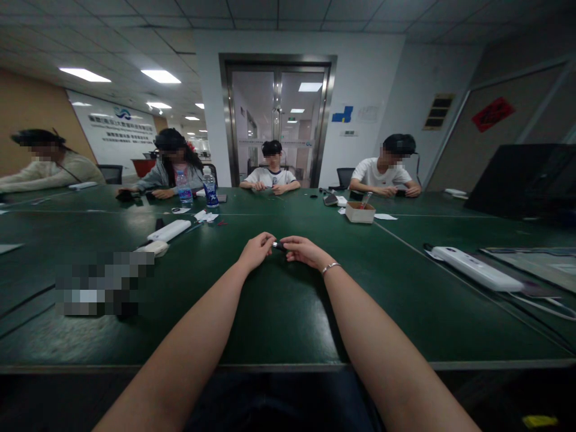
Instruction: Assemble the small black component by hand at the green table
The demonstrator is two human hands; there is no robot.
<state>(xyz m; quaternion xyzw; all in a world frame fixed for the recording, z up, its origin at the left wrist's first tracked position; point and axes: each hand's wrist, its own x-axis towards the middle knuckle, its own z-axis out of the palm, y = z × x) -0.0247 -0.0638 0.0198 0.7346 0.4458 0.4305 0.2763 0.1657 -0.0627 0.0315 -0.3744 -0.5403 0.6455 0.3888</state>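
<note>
Over the green tabletop, my left hand (256,252) and my right hand (308,252) meet in front of me. Between their fingertips is a small black object with a shiny metal end (279,246). My left fingers are closed at its silver end, while my right thumb and fingers pinch the dark part. It is too small to tell its exact kind, and the fingers partly cover it. A bracelet (330,267) circles my right wrist.
Left of my hands lies a white power strip (169,231), and another power strip (479,269) lies to the right. Further back stand two bottles (210,189) and a small cardboard box (360,212). Several people sit along the far side of the green table (279,324).
</note>
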